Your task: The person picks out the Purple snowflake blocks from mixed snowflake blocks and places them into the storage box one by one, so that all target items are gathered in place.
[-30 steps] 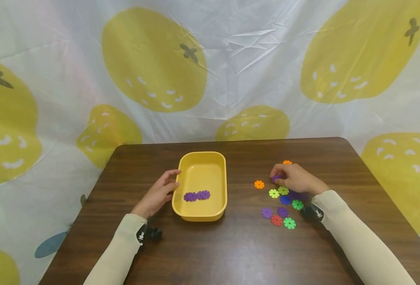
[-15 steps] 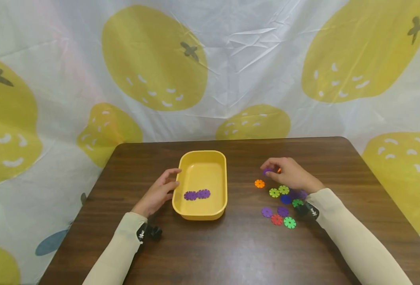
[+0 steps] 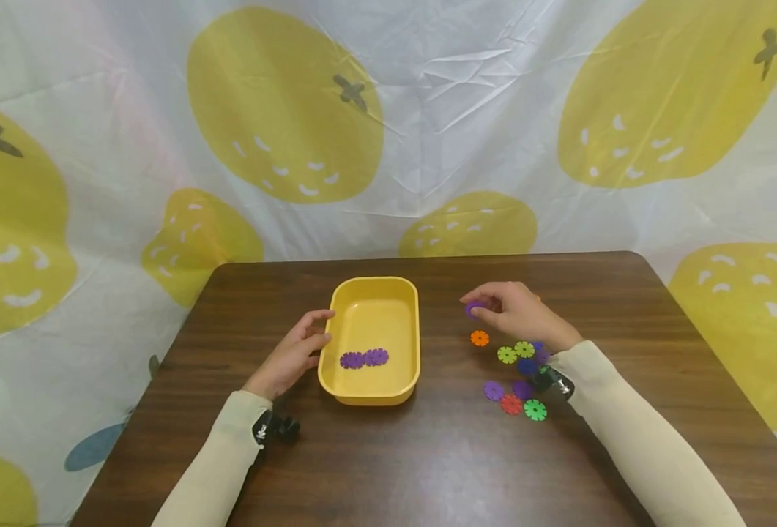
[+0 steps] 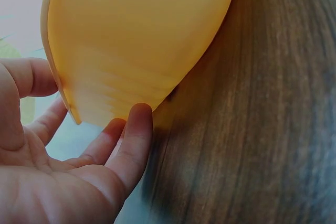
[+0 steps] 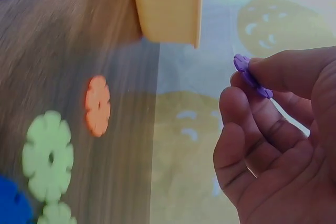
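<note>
Nearest are two pale sleeves (image 3: 206,454), with a small black camera (image 3: 287,430) at each wrist, over the brown worktop (image 3: 388,468). A little past them on the right lie a bright green piece (image 3: 535,410), a red piece (image 3: 511,404) and a light purple piece (image 3: 493,391) (they look like flat flowers with notches). A darker purple piece (image 3: 522,389) lies just beside these.

Next comes the left of the two hands. The left hand (image 3: 288,362) holds the side of the yellow tub (image 3: 370,397), fingers bent at the rim. Inside the tub is a short row of purple flowers (image 3: 365,359). Off to the right are a blue piece (image 3: 527,367), two yellow-green pieces (image 3: 507,355) and an orange piece (image 3: 480,338).

A bit farther away is the right hand (image 3: 518,311). It pinches a tilted purple disc (image 5: 253,77) with thumb and finger. That disc is to the right of the tub, apart from it.

Behind everything hangs a white cloth (image 3: 441,146) with big yellow fruits (image 3: 285,110).
</note>
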### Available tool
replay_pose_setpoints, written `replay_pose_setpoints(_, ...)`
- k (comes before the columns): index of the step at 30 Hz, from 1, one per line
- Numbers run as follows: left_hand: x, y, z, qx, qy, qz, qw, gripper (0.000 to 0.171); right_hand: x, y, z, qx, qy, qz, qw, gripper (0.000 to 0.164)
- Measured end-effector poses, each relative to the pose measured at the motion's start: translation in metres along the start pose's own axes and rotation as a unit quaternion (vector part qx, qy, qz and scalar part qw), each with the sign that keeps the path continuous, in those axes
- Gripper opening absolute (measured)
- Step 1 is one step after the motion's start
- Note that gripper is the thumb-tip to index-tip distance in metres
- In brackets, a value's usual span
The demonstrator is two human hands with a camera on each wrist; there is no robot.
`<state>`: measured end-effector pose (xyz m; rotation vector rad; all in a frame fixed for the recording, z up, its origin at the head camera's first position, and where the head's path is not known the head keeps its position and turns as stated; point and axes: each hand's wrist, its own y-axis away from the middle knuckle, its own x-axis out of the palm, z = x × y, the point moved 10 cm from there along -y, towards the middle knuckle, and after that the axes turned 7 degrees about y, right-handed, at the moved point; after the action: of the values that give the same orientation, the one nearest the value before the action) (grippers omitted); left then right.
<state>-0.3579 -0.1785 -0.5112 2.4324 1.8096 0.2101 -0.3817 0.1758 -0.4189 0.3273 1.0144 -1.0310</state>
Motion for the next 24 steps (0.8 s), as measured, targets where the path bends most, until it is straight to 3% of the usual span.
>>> replay_pose_setpoints(13, 0.000, 0.000, -0.002, 0.001, -0.006, 0.004, 1.0000, 0.052, 0.011, -0.022, 0.039, -0.034, -0.035, -0.015, 0.999, 0.022)
replay_pose_setpoints(24, 0.000, 0.001, -0.002, -0.002, -0.008, 0.000, 1.0000, 0.050, 0.033, -0.046, 0.078, -0.079, -0.080, -0.003, 0.994, 0.018)
